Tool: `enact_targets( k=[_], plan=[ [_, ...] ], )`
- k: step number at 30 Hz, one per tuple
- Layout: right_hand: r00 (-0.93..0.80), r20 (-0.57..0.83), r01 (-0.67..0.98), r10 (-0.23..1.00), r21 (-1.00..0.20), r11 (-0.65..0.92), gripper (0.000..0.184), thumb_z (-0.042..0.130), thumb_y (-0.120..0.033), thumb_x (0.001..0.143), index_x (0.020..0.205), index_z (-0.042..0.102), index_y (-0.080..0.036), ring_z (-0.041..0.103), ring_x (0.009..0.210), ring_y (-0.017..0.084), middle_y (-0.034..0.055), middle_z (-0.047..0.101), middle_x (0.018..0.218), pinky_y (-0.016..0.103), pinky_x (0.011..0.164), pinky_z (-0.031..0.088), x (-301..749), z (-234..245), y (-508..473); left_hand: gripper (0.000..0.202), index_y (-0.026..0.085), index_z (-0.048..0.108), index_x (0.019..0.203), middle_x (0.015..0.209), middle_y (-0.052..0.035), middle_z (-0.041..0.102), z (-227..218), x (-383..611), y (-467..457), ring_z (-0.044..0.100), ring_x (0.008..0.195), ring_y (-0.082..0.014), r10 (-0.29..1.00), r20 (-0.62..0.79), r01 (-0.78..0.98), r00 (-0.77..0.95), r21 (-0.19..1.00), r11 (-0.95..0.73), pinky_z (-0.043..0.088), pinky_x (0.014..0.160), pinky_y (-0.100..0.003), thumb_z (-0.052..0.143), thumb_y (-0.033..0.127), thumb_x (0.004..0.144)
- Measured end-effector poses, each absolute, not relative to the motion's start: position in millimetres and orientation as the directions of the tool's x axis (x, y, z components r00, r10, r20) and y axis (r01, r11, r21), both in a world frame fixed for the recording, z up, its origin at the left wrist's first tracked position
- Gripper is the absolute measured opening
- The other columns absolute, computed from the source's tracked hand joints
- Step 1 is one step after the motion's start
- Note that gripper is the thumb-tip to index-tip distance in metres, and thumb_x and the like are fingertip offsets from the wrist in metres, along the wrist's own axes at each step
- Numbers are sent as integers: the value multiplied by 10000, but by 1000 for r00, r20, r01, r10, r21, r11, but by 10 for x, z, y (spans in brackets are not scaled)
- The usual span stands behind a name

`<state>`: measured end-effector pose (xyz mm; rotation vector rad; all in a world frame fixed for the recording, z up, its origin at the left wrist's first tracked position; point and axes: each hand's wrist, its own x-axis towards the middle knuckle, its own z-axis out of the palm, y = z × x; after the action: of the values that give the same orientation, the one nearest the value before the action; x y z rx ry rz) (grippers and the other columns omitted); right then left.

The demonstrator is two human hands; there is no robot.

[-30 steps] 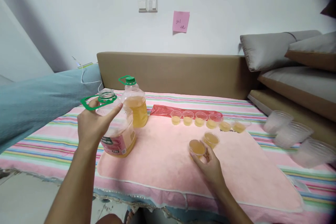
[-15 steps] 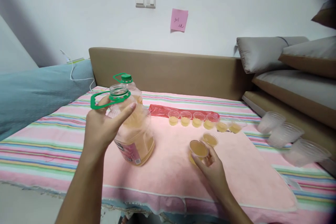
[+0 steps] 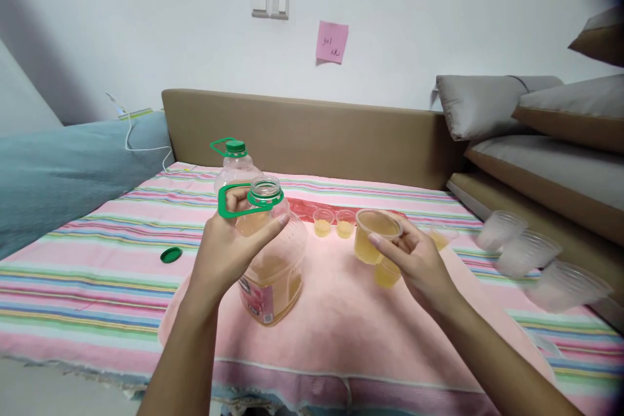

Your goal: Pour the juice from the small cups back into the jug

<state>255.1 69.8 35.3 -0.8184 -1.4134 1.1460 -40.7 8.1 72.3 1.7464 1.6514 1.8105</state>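
Observation:
My left hand [image 3: 234,237] is wrapped round the upper part of a large clear plastic jug [image 3: 275,273], below its green handle ring. The jug has no cap on and holds a yellowish liquid. In my right hand [image 3: 419,260] is a clear plastic cup [image 3: 368,244] of the same yellowish liquid, raised off the pink cloth [image 3: 336,318]. Just below it, partly covered, stands another filled cup [image 3: 387,275]. Two more cups, each with a little liquid, show behind, a left cup [image 3: 322,224] and a right cup [image 3: 345,225]. The rest of that row is mostly hidden by my right hand.
A second jug [image 3: 236,172] with a green cap stands behind on the striped sheet. A loose green cap [image 3: 171,255] lies at left. Stacks of clear cups [image 3: 529,253] lean at right by the cushions [image 3: 546,162]. Red plastic wrapping [image 3: 302,209] lies behind the cups.
My right hand has lifted the cup up and slightly right. My left hand and the jug have shifted right and a little nearer, uncovering the loose green cap.

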Motion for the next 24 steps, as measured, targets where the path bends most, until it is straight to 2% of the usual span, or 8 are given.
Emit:
enact_targets(
  k=[4, 11, 18, 21, 24],
  plan=[
    [-228, 358, -117, 906, -933, 339, 524, 942, -497, 817, 1267, 777, -286, 744, 1274, 280, 73, 804, 1354, 413, 1102, 579, 2503, 589, 841, 493, 249, 682, 1206, 1259, -62, 746, 738, -413, 59, 681, 1274, -338, 725, 626, 575, -288, 718, -392, 465, 1136, -472, 878, 540, 859],
    [-297, 377, -147, 877, -926, 348, 470, 920, -485, 854, 1267, 800, -294, 697, 1351, 294, 67, 782, 1405, 455, 1179, 525, 2384, 891, 1026, 504, 265, 690, 1259, 1337, -62, 714, 776, -410, 19, 641, 1360, -349, 739, 606, 594, -293, 721, -356, 464, 1155, -472, 849, 551, 876],
    [-360, 427, -158, 830, -904, 397, 427, 910, -497, 857, 1222, 826, -293, 686, 1361, 320, 77, 793, 1379, 518, 1207, 507, 2232, 1103, 1171, 479, 282, 678, 1232, 1254, -49, 783, 759, -349, -56, 719, 1233, -346, 764, 553, 539, -332, 776, -328, 501, 1116, -499, 861, 529, 865],
    [-404, 423, -169, 811, -906, 388, 434, 899, -503, 862, 1231, 823, -287, 676, 1382, 334, 83, 792, 1383, 533, 1199, 516, 2142, 1165, 1225, 510, 281, 664, 1260, 1311, -69, 762, 734, -345, -74, 675, 1322, -362, 782, 527, 510, -333, 798, -321, 491, 1141, -518, 866, 534, 866],
    [-431, 418, -185, 800, -909, 374, 437, 915, -490, 841, 1215, 824, -281, 679, 1376, 330, 80, 798, 1368, 526, 1196, 515, 2037, 1203, 1277, 507, 286, 645, 1324, 1417, -77, 716, 708, -353, -82, 624, 1405, -352, 775, 559, 509, -294, 778, -368, 469, 1181, -523, 838, 491, 903]
  ],
)
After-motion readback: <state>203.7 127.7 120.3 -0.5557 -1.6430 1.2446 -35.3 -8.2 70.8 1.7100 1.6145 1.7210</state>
